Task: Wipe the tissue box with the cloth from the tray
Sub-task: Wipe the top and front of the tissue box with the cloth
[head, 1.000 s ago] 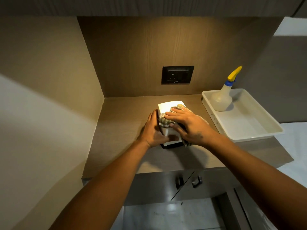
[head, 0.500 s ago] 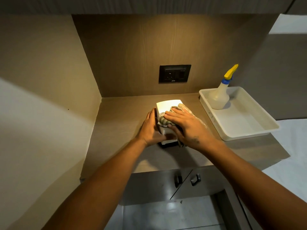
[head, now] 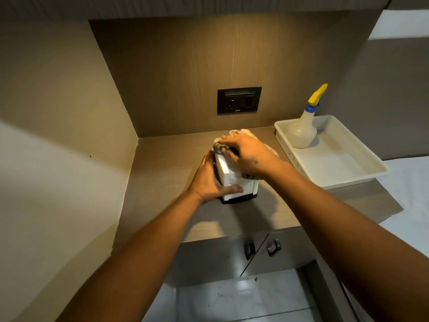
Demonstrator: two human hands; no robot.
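Head view status: wiping is in progress. The tissue box (head: 236, 180), white with a dark base, stands upright on the desk (head: 162, 163) in front of the wall socket (head: 239, 100), left of the tray (head: 343, 173). The left hand (head: 209, 180) is wrapped around the box's left side with the thumb across the near face, bracing it. The right hand (head: 246, 154) lies palm-down on the bunched cloth (head: 241, 133), fingers curled over it, pressing it onto the top of the box toward the far edge. The cloth is out of the tray; only the spray bottle (head: 301, 131) remains standing in it. The top surface appears to be under treatment now. Whether the near face and the sides have been wiped cannot be determined; they likely remain.
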